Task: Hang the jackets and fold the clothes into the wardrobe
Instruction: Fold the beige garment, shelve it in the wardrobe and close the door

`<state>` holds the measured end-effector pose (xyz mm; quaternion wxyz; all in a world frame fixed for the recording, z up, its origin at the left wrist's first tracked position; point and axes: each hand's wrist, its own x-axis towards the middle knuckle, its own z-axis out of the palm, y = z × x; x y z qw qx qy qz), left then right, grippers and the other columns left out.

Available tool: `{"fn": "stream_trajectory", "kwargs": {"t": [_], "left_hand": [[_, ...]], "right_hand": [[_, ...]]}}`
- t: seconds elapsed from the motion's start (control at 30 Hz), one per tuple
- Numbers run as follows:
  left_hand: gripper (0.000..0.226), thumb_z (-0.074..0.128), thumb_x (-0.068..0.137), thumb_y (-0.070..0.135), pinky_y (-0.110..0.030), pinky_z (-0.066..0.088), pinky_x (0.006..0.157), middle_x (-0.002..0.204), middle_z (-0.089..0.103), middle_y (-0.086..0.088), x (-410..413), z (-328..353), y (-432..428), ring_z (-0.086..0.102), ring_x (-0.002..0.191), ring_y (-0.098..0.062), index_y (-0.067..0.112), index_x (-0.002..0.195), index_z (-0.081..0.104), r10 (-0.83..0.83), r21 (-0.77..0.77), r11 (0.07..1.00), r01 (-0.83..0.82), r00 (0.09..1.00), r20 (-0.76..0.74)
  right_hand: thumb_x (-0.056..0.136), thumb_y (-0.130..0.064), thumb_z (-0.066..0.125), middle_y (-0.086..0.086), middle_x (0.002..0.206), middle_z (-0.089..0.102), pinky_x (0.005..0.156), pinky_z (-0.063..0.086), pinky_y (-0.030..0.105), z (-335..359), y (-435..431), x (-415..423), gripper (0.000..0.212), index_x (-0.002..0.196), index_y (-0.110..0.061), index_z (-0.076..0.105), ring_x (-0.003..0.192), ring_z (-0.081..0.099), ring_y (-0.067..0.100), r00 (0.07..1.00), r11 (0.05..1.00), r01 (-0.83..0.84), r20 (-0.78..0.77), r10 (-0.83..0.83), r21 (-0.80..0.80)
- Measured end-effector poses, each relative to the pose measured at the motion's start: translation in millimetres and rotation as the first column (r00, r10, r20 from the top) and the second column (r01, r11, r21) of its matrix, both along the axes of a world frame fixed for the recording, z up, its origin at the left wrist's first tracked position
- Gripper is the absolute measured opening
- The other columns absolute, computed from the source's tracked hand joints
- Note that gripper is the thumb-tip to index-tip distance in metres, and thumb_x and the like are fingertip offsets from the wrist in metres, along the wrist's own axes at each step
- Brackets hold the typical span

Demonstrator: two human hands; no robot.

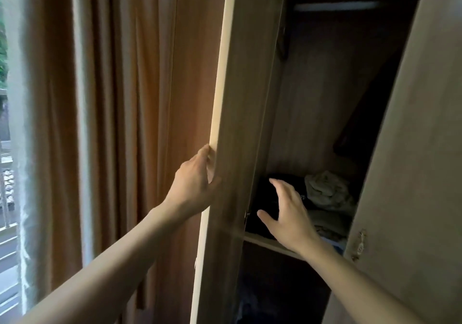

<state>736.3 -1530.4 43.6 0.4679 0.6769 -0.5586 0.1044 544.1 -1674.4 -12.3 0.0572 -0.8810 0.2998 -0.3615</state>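
L hand (195, 183): fingers curled round door (240, 98) edge, thumb on inner face; door upright, swung open.
R hand (287, 213): fingers spread, over black garment (260, 198); contact unclear.
Shelf (265, 242): black garment lies flat at left; khaki clothes (327, 188) crumpled just right of it.
Rail (337, 6): runs left-right, up top.

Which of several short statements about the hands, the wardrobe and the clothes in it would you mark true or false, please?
1. The left hand grips the edge of the left wardrobe door. True.
2. The right hand holds a hanger. False: it is empty, fingers spread over the black garment.
3. A pale olive garment lies on the shelf beside the black one. True.
4. The left wardrobe door is shut. False: it stands open, showing the inside.
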Motion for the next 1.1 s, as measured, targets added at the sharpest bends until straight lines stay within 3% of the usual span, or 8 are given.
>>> {"fn": "stream_trajectory", "kwargs": {"t": [0.13, 0.27, 0.4, 0.5, 0.63, 0.83, 0.97, 1.1], "left_hand": [[0.036, 0.038, 0.078, 0.053, -0.037, 0.05, 0.067, 0.091, 0.061, 0.008, -9.4, -6.9, -8.3, 0.059, 0.073, -0.013, 0.026, 0.102, 0.044, -0.008, -0.092, 0.996, 0.01, 1.0, 0.025], [0.027, 0.038, 0.086, 0.042, -0.043, 0.055, 0.069, 0.091, 0.06, 0.006, -27.7, -10.4, -16.2, 0.06, 0.075, -0.018, 0.024, 0.104, 0.047, -0.058, -0.123, 0.99, 0.063, 0.997, 0.042], [0.053, 0.05, 0.087, 0.033, -0.039, 0.06, 0.078, 0.117, 0.061, 0.003, -52.3, -13.6, -26.0, 0.063, 0.093, -0.018, 0.021, 0.139, 0.045, -0.132, -0.084, 0.986, 0.141, 0.986, 0.106], [0.061, 0.055, 0.093, 0.032, -0.034, 0.061, 0.081, 0.127, 0.057, -0.001, -75.9, -16.0, -41.2, 0.063, 0.101, -0.019, 0.019, 0.15, 0.037, -0.192, -0.098, 0.973, 0.207, 0.97, 0.147], [0.068, 0.056, 0.097, 0.037, -0.029, 0.058, 0.085, 0.142, 0.048, 0.005, -105.8, -20.3, -69.1, 0.058, 0.113, -0.015, 0.027, 0.156, 0.025, -0.255, -0.077, 0.959, 0.273, 0.947, 0.194], [0.075, 0.055, 0.097, 0.041, -0.042, 0.047, 0.107, 0.162, 0.016, 0.013, -142.6, -25.4, -115.6, 0.038, 0.141, -0.017, 0.032, 0.157, 0.011, -0.298, 0.025, 0.953, 0.303, 0.913, 0.28], [0.076, 0.055, 0.098, 0.039, -0.027, 0.023, 0.114, 0.165, 0.008, 0.01, -161.3, -21.3, -140.8, 0.023, 0.149, -0.016, 0.032, 0.158, 0.008, -0.314, 0.131, 0.949, 0.286, 0.877, 0.363], [0.077, 0.055, 0.097, 0.04, -0.032, 0.03, 0.114, 0.166, 0.004, 0.009, -173.6, -19.4, -162.0, 0.023, 0.149, -0.019, 0.039, 0.156, 0.005, -0.334, 0.251, 0.935, 0.249, 0.857, 0.392]], "right_hand": [[0.09, -0.041, 0.066, -0.003, 0.157, 0.025, 0.116, 0.032, 0.039, -0.4, -3.2, -16.3, 0.079, 0.153, -0.023, 0.022, 0.145, 0.024, 0.017, 0.999, 0.999, 0.043, 0.0, -0.043, 0.011], [0.09, -0.04, 0.065, -0.002, 0.157, 0.025, 0.116, 0.032, 0.036, -1.7, -11.7, -35.2, 0.077, 0.152, -0.022, 0.023, 0.145, 0.024, 0.017, 0.996, 0.995, 0.095, -0.008, -0.094, 0.027], [0.09, -0.043, 0.065, -0.002, 0.157, 0.026, 0.114, 0.035, 0.042, -4.5, -20.8, -53.9, 0.076, 0.152, -0.025, 0.024, 0.145, 0.025, 0.018, 0.993, 0.991, 0.115, -0.01, -0.115, 0.068], [0.09, -0.043, 0.065, -0.001, 0.155, 0.028, 0.113, 0.036, 0.042, -6.7, -30.8, -71.0, 0.075, 0.151, -0.025, 0.025, 0.144, 0.027, 0.019, 0.989, 0.986, 0.151, -0.01, -0.151, 0.073], [0.088, -0.038, 0.069, 0.0, 0.153, 0.031, 0.113, 0.036, 0.038, -8.8, -43.6, -99.2, 0.078, 0.151, -0.023, 0.026, 0.141, 0.03, 0.019, 0.977, 0.974, 0.215, -0.021, -0.214, 0.068], [0.088, -0.035, 0.07, -0.004, 0.154, 0.032, 0.11, 0.042, 0.037, -11.7, -56.3, -132.6, 0.075, 0.149, -0.029, 0.028, 0.139, 0.038, 0.019, 0.962, 0.96, 0.27, 0.014, -0.271, 0.073], [0.09, -0.029, 0.068, -0.007, 0.155, 0.035, 0.114, 0.038, 0.044, -11.7, -59.2, -137.0, 0.071, 0.15, -0.034, 0.03, 0.142, 0.035, 0.018, 0.973, 0.971, 0.228, 0.029, -0.231, 0.073], [0.09, -0.03, 0.068, -0.004, 0.154, 0.035, 0.113, 0.04, 0.042, -6.1, -68.1, -138.8, 0.075, 0.153, -0.024, 0.028, 0.14, 0.038, 0.021, 0.962, 0.956, 0.265, 0.04, -0.272, 0.128]]}}
